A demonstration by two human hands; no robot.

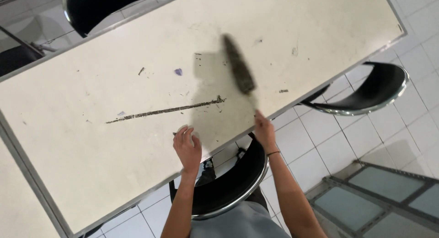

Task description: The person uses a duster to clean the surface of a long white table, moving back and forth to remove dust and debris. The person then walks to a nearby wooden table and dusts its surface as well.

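Sweeping debris line (pixel 167 111) off table (pixel 91 165) with brush (pixel 238 69).
Right hand (pixel 264 130) fingers clenched on brush handle; left hand (pixel 187 148) loosely curled, empty, debris just beyond its fingertips—keep strokes low, toward them.

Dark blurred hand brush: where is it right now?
Head view: the dark blurred hand brush is over the cream rectangular table, right of centre, held by the right hand at the near edge, just above the thin line of dark swept debris.
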